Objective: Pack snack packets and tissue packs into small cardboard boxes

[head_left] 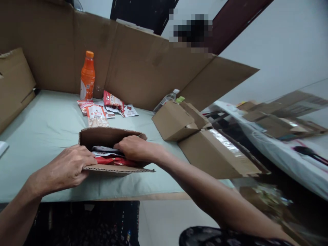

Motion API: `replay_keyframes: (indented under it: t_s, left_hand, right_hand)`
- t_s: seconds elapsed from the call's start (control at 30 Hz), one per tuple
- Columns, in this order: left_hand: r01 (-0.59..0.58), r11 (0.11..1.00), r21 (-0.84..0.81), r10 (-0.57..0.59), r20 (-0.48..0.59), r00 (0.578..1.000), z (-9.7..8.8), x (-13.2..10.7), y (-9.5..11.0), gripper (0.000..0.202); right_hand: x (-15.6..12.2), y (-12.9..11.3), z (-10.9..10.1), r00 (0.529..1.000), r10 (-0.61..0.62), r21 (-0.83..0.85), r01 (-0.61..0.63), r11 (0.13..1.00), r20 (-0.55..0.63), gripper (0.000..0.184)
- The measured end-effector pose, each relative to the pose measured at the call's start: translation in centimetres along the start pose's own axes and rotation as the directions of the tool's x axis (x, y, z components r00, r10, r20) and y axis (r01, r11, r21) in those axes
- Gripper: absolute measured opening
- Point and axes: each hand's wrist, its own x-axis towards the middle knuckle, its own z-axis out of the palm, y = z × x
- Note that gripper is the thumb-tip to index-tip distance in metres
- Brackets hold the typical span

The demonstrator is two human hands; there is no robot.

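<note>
Head view shows your left hand (67, 168) gripping the near-left wall of the small open cardboard box (107, 136) on the pale green table (46, 126), fingers curled over its edge. Your right hand (135, 148) lies inside, fingers pressed flat on the snack packets (110, 158) (red and white wrappers); more packets (98, 111) and an orange bottle (87, 76) stand beyond.

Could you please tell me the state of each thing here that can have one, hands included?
Small cardboard box: open, packets inside.
Left hand: gripping the box's near wall.
Right hand: inside the box, on the packets.
Orange bottle: upright, capped.
Loose snack packets: lying flat on the table.
Boxes at right: closed, on their sides.
</note>
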Motion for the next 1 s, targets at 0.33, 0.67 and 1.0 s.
replay_keyframes:
  t_s: [0.33,0.67,1.0]
  left_hand:
    - [-0.041,0.999,0.007,0.041,-0.328,0.944,-0.8,-2.5,-0.1,0.03]
    - [0.043,0.999,0.023,-0.034,-0.318,0.948,-0.3,-1.2,-0.9,0.042]
    - [0.217,0.719,-0.66,-0.66,-0.55,0.511,5.9,-6.8,-0.1,0.057]
  right_hand:
    - [-8.5,4.0,6.4,0.612,0.267,0.362,0.034,0.932,-0.745,0.024]
    - [-6.5,4.6,7.6,0.81,0.048,0.388,0.227,0.893,-0.585,0.034]
    - [-4.1,6.4,7.4,0.786,0.104,0.499,0.279,0.82,-0.609,0.044]
